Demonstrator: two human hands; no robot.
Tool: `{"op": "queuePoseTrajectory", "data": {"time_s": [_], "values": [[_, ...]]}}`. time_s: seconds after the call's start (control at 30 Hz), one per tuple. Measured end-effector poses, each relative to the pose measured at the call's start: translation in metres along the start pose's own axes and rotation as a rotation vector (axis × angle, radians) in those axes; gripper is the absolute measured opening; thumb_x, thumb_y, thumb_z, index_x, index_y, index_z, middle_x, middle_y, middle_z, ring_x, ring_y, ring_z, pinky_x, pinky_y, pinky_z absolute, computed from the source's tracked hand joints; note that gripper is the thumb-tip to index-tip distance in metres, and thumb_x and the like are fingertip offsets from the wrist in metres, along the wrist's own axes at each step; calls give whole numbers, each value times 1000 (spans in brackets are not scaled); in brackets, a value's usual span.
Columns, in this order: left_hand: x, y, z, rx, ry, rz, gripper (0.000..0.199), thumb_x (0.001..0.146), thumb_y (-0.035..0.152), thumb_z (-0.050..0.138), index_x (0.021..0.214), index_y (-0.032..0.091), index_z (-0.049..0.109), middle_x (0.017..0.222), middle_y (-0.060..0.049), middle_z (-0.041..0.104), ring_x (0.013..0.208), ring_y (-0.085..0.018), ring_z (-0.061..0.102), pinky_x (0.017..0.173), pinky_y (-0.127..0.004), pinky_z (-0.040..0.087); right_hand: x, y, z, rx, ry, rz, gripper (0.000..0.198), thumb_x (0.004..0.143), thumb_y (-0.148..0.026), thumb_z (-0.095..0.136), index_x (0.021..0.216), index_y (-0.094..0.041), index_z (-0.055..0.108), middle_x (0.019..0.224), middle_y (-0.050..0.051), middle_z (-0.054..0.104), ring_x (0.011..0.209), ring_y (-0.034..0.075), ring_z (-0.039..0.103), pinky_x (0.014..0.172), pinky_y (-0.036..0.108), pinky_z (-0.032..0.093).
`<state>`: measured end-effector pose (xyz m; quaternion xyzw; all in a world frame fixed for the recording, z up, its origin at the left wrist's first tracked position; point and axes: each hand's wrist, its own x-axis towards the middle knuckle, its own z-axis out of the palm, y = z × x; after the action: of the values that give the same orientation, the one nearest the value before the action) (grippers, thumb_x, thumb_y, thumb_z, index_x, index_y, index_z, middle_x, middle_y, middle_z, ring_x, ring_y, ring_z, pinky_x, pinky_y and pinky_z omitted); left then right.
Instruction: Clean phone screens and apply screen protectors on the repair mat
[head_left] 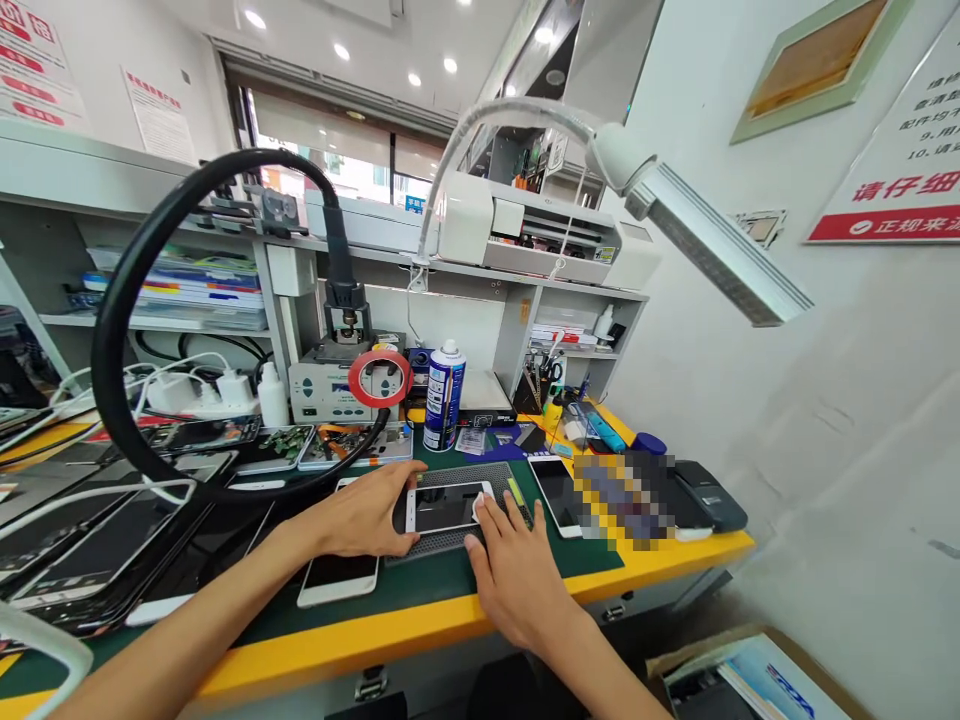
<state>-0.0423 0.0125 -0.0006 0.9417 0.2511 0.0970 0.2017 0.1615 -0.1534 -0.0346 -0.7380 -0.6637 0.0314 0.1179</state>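
Observation:
A white-framed smartphone [444, 510] with a dark screen lies sideways on a grey perforated pad [442, 542]. My left hand [369, 512] grips its left end between the thumb and fingers. At the right end, my right hand [519, 570] presses a small white wipe [478, 507] against the phone with its fingertips; part of the wipe is hidden under them. Below my left wrist lies a second white phone [341, 582], partly covered by the arm. A third white phone [556, 492] rests to the right of the pad.
A blue spray can [444, 395] stands behind the pad, beside a hot-air station [319, 392] with a thick black hose [112, 300]. Several phones [97, 545] crowd the left side. A lamp [720, 245] overhangs the right. The green mat [592, 560] ends near the yellow table edge [360, 640].

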Motion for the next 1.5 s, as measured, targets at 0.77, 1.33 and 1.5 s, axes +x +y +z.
{"op": "queuePoseTrajectory", "data": {"time_s": [0.77, 1.33, 1.5], "values": [[3, -13, -6, 155, 14, -23, 81, 70, 43, 67, 141, 13, 42, 133, -16, 58, 123, -32, 57, 102, -38, 46, 35, -3, 11, -73, 48, -24, 61, 104, -46, 19, 153, -16, 38, 160, 6, 32, 151, 33, 22, 121, 63, 10], [-2, -16, -15, 25, -81, 23, 83, 74, 34, 66, 151, 19, 39, 148, -14, 52, 139, -34, 45, 115, -45, 38, 36, -71, 20, 143, 24, -251, 59, 105, -48, 20, 153, -20, 38, 159, 5, 36, 151, 33, 21, 121, 67, 4], [-3, -19, -15, 22, -72, 34, 82, 74, 35, 68, 149, 21, 40, 145, -12, 54, 136, -32, 48, 113, -43, 40, 27, -52, 17, 71, 40, -188, 60, 105, -50, 19, 154, -21, 37, 161, 4, 32, 151, 35, 18, 120, 68, 1]]}}
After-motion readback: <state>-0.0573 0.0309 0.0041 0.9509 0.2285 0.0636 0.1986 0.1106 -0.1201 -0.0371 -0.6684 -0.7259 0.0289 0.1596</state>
